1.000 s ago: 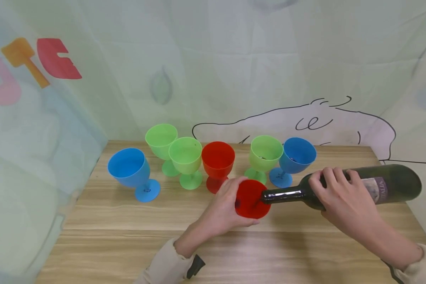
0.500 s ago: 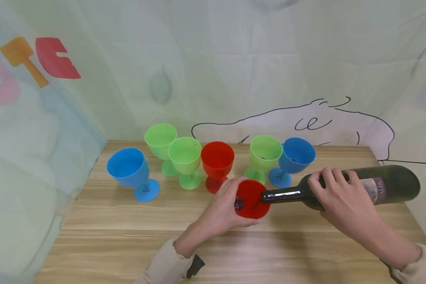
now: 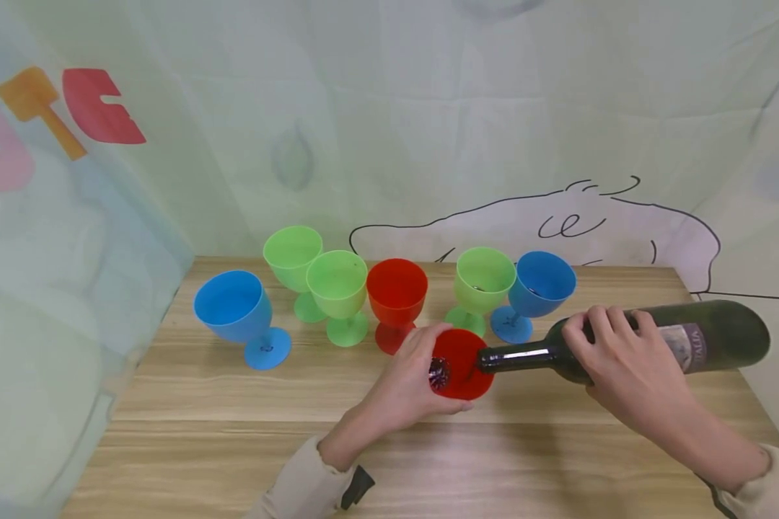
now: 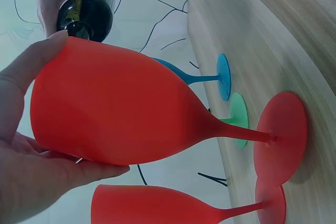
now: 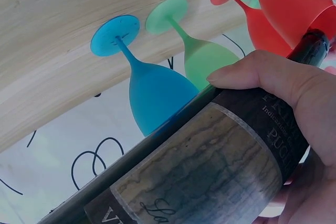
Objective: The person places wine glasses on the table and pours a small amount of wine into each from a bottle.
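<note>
My left hand (image 3: 402,382) grips the bowl of a red goblet (image 3: 461,353), thumb on one side and fingers on the other. In the left wrist view the foot (image 4: 281,137) of this goblet is right at the tabletop. Dark liquid with bubbles (image 3: 438,373) shows at the left inside the bowl. My right hand (image 3: 630,360) holds a dark green wine bottle (image 3: 727,335) around its body, tipped nearly flat, its neck (image 3: 516,357) pointing left. The mouth of the bottle lies over the goblet's right rim. A pale, veined label (image 5: 199,166) fills the right wrist view.
Behind my hands, goblets stand on the wooden table (image 3: 234,447): a blue one (image 3: 230,306) at left, two green ones (image 3: 337,285), a red one (image 3: 397,292). Right of these are another green goblet (image 3: 485,277) and blue goblet (image 3: 542,283), each with a dark spot inside.
The dark patch of liquid inside the held red goblet has grown and turned bubbly. Both hands, the bottle and the standing goblets keep nearly the same places.
</note>
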`<state>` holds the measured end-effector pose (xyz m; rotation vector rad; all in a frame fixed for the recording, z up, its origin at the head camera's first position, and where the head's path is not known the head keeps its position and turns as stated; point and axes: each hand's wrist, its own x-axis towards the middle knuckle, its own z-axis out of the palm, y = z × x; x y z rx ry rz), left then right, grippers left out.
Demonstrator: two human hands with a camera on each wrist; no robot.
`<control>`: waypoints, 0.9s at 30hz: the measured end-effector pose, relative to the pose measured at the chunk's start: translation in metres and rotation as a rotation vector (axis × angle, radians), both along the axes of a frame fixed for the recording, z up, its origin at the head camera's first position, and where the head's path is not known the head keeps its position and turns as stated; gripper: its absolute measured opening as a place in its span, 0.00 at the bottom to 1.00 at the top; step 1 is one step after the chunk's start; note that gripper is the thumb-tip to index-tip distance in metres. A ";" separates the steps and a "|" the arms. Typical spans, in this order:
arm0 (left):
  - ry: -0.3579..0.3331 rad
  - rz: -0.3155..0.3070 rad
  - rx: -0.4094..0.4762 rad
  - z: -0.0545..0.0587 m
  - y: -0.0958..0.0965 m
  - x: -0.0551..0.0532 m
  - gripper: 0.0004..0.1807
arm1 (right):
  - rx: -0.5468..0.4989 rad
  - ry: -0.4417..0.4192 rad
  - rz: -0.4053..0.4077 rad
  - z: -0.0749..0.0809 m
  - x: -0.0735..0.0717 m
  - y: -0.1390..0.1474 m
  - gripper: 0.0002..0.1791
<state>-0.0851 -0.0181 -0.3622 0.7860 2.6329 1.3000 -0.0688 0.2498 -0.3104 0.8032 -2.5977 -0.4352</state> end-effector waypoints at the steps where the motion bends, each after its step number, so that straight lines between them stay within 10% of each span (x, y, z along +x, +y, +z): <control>1: 0.002 0.000 0.001 0.000 0.000 0.000 0.45 | -0.001 0.000 0.000 0.000 0.000 0.000 0.43; 27: -0.027 0.009 0.068 -0.003 -0.002 0.001 0.45 | -0.101 -0.064 -0.044 -0.016 0.002 0.002 0.42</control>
